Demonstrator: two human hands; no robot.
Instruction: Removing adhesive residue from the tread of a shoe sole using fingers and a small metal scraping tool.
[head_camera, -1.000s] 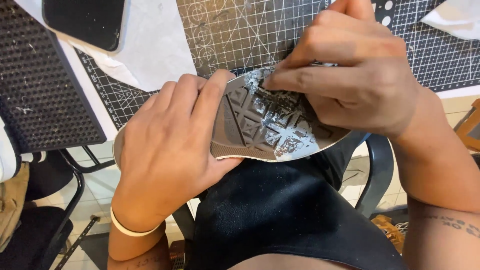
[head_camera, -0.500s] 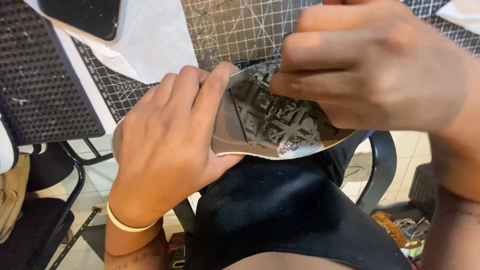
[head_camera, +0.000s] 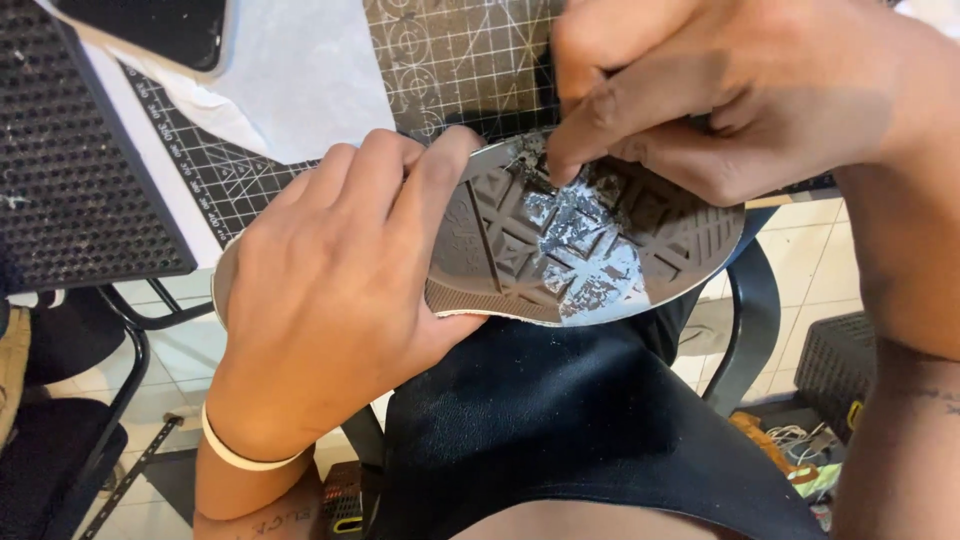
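Grey shoe sole (head_camera: 590, 240), heel under left hand (head_camera: 330, 300)

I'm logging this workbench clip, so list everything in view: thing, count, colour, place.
shoe sole: one, grey patterned tread with whitish patches, turned up over the lap
cutting mat: one, black with white grid, on the table beyond the sole
white sheet: one, on the mat, upper left
perforated panel: one, black, far left
chair frame: one, black, under the lap
crate: one, dark, on the floor at right
wristband: one, white, left wrist
left hand: grips the sole's end
right hand: fingertips press on the tread
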